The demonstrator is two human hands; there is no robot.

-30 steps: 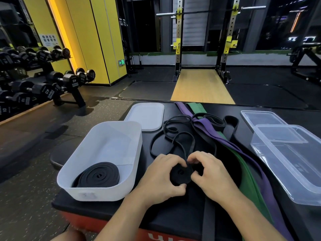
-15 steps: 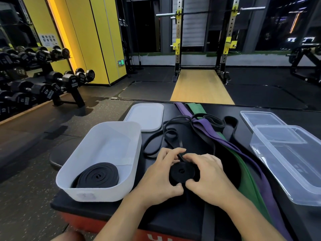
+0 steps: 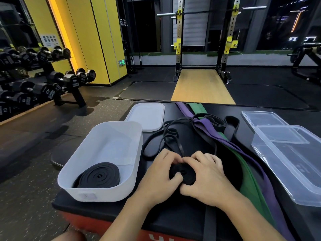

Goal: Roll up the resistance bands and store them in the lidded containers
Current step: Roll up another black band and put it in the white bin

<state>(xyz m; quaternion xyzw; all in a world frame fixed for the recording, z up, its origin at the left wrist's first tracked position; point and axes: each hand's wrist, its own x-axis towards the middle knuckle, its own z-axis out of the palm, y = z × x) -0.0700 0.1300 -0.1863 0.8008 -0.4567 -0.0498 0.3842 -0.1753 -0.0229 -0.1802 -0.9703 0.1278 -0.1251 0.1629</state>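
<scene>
A partly rolled black band (image 3: pixel 184 173) lies on the black table between my hands. My left hand (image 3: pixel 159 174) grips its left side, thumb on top of the coil. My right hand (image 3: pixel 206 178) curls round its right side. The band's loose thin tail (image 3: pixel 166 136) loops away toward the far side. A finished black roll (image 3: pixel 99 175) sits in the white container (image 3: pixel 107 134) at my left. Its white lid (image 3: pixel 146 116) lies behind it. A purple band (image 3: pixel 205 124) and a green band (image 3: pixel 248 176) stretch across the table on the right.
A clear plastic container (image 3: pixel 293 162) stands at the right with its clear lid (image 3: pixel 262 118) behind it. Another black band (image 3: pixel 231 123) loops near the purple one. Dumbbell racks (image 3: pixel 34 80) stand at the left, and a squat rack (image 3: pixel 205 40) stands beyond the table.
The coil has grown as both hands turned it, and the loose tail has been drawn in closer, its loops shrinking toward my hands.
</scene>
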